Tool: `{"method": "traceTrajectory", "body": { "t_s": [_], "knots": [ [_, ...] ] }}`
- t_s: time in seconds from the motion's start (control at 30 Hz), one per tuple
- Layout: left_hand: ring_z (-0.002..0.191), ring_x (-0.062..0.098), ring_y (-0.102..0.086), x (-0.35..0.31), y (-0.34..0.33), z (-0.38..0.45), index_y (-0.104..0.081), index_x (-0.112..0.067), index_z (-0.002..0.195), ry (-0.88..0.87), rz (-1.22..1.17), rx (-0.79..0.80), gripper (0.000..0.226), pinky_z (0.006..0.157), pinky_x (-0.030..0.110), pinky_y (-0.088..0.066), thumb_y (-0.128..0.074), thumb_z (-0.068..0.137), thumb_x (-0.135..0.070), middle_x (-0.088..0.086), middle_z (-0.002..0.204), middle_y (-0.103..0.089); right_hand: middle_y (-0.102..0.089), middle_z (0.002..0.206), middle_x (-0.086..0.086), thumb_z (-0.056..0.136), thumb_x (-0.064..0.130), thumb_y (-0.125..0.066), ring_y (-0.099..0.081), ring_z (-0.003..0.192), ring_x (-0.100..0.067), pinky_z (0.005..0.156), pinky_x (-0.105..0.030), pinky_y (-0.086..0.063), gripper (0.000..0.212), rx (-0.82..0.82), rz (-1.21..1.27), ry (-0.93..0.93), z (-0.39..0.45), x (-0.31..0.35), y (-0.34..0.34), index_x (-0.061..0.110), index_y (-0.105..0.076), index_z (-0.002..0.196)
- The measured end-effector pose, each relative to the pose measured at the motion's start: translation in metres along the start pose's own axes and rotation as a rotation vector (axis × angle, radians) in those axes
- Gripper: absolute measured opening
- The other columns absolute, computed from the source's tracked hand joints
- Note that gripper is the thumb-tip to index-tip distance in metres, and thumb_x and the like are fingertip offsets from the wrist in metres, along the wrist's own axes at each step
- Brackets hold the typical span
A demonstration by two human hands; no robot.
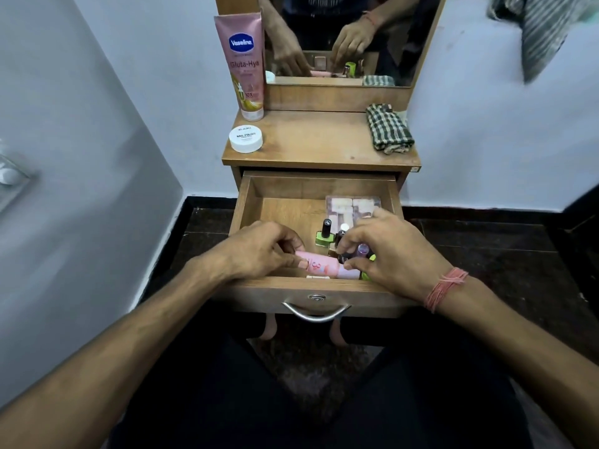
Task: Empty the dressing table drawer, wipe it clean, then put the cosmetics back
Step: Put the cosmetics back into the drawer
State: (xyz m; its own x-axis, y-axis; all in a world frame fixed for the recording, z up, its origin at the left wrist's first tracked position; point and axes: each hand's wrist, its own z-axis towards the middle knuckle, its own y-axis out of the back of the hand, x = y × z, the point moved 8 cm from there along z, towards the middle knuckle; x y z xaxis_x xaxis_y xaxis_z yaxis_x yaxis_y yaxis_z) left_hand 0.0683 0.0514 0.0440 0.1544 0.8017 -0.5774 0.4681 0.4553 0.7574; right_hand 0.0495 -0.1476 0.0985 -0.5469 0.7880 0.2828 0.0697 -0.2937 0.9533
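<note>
The wooden drawer (pixel 285 209) is pulled out under the dressing table top (pixel 317 140). Inside it, near the front, lies a pink tube (pixel 324 267); my left hand (pixel 262 251) pinches its left end. My right hand (pixel 389 251) curls over small nail polish bottles, pinching a dark-capped one (pixel 344 257). A green nail polish bottle (pixel 324 234) stands upright just behind. A clear-lidded makeup palette (pixel 351 207) lies at the drawer's back right. On the top stand a pink Vaseline tube (pixel 246 66), a white nail polish remover jar (pixel 245 139) and a folded checked cloth (pixel 389 129).
A mirror (pixel 343 37) rises behind the table top and reflects both hands. White walls close in on the left and right. The floor is dark tile. A metal handle (pixel 316 311) juts from the drawer front above my knees.
</note>
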Motion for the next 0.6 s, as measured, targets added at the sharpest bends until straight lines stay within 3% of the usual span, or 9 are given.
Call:
{"method": "traceTrajectory", "body": {
  "t_s": [0.13,0.27,0.43,0.6],
  "knots": [
    [0.101,0.001,-0.072,0.008,-0.007,0.009,-0.084,-0.035,0.114,0.050,-0.001,0.033,0.023,0.092,0.028,-0.059,-0.088,0.094,-0.046,-0.018,0.106,-0.080,-0.072,0.095,0.020,0.087,0.033,-0.088,-0.049,0.088,-0.010,0.073,-0.024,-0.033,0.019,-0.013,0.006,-0.011,-0.003,-0.002,-0.005,0.036,-0.080,0.104],
    [0.098,0.000,-0.073,0.014,-0.018,0.019,-0.085,-0.036,0.108,0.086,-0.019,0.080,0.025,0.095,0.030,-0.060,-0.090,0.090,-0.052,-0.018,0.101,-0.081,-0.071,0.095,0.021,0.089,0.032,-0.087,-0.049,0.088,-0.010,0.074,-0.025,-0.039,0.020,-0.023,0.035,-0.026,-0.007,-0.002,-0.010,0.035,-0.078,0.106],
    [0.102,0.002,-0.072,0.018,-0.022,0.029,-0.087,-0.037,0.105,0.107,0.011,0.118,0.023,0.102,0.035,-0.059,-0.092,0.087,-0.050,-0.021,0.100,-0.081,-0.072,0.092,0.019,0.089,0.028,-0.087,-0.046,0.083,-0.007,0.071,-0.013,-0.030,0.020,-0.083,0.052,-0.031,-0.007,-0.003,-0.010,0.031,-0.079,0.107],
    [0.094,-0.003,-0.069,0.021,-0.029,0.028,-0.087,-0.038,0.105,0.119,0.003,0.123,0.015,0.094,0.027,-0.056,-0.092,0.091,-0.041,-0.025,0.093,-0.077,-0.071,0.093,0.020,0.089,0.030,-0.087,-0.049,0.086,-0.010,0.075,-0.026,-0.043,0.022,-0.123,0.087,-0.038,-0.004,0.000,-0.010,0.031,-0.079,0.109]
  ]
}}
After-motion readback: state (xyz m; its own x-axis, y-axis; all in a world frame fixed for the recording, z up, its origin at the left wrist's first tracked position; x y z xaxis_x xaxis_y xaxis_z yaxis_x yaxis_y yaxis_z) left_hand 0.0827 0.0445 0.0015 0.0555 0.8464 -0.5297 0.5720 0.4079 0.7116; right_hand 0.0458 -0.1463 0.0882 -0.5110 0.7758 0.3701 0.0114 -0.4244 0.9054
